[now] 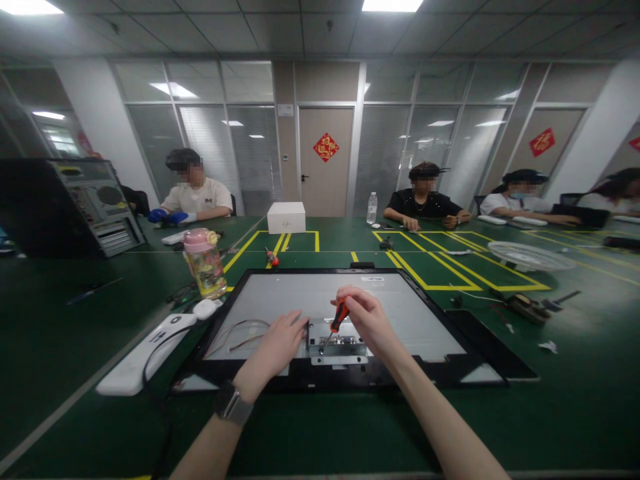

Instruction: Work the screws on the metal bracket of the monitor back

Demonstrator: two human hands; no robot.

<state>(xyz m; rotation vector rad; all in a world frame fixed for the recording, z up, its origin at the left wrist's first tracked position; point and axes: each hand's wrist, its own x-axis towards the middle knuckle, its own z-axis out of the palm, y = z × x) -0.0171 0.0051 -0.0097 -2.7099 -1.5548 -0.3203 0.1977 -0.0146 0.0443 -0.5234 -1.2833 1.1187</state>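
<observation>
A flat display panel [400, 327] with a black frame lies in front of me, grey back up. On its near middle sits a metal bracket box [315, 350] with a row of ports. My right hand [370, 320] grips a red and black screwdriver [341, 313], which tilts so that its shaft runs down to the left and its tip meets the bracket's front. My left hand [280, 343] has its fingers stretched out, the fingertips at the bracket's left edge. Thin cables [240, 333] lie on the panel left of that hand.
Left of the panel are a white power strip [150, 353], a pink-lidded bottle [205, 263] and a computer case [100, 207]. A white box [286, 218] stands beyond. A black slab [493, 343] and a clear round dish [530, 256] lie right. Several people sit across the table.
</observation>
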